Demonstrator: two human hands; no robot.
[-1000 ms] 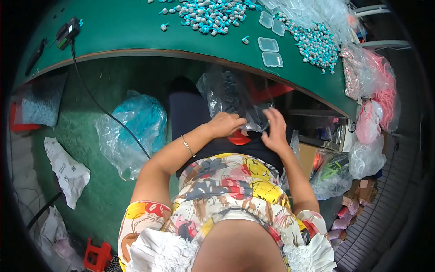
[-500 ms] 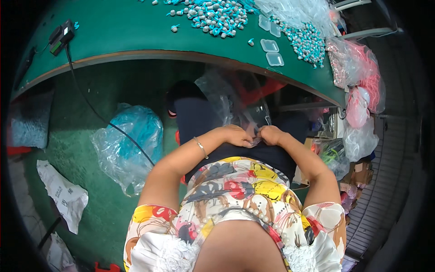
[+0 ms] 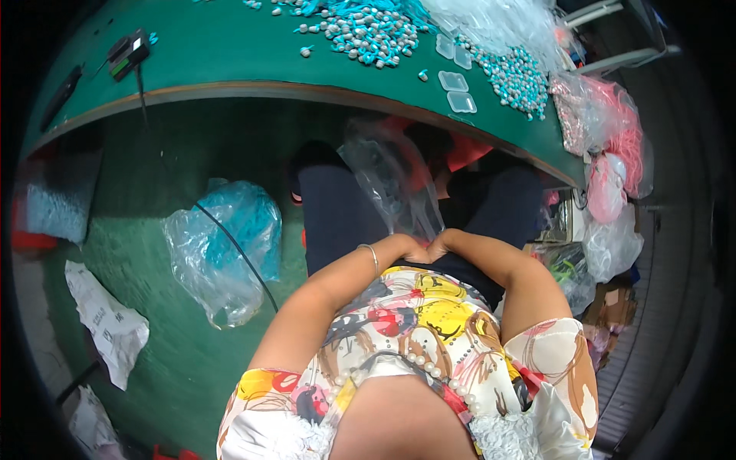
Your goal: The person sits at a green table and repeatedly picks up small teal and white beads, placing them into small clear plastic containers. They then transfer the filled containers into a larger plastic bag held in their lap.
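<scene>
A long clear plastic bag (image 3: pixel 399 188) hangs between my knees, its near end gathered at my lap. My left hand (image 3: pixel 409 249) and my right hand (image 3: pixel 442 244) meet there, knuckles touching, both closed on the bag's near edge. The fingertips are mostly hidden behind the backs of the hands. Something reddish shows behind the bag's far part; I cannot make out whether it lies inside.
On the green table (image 3: pixel 230 69) lie piles of grey-and-turquoise beaded pieces (image 3: pixel 376 38), small clear plastic boxes (image 3: pixel 461 102) and a black device (image 3: pixel 129 54) with a cable. A bag of turquoise material (image 3: pixel 238 230) rests on the floor at left. Pink bundles (image 3: pixel 625 146) hang at right.
Both hands have drawn together and closer to my body, pulling the bag's near end with them. The bag now stretches straighter between my knees, and my right knee has shifted outward.
</scene>
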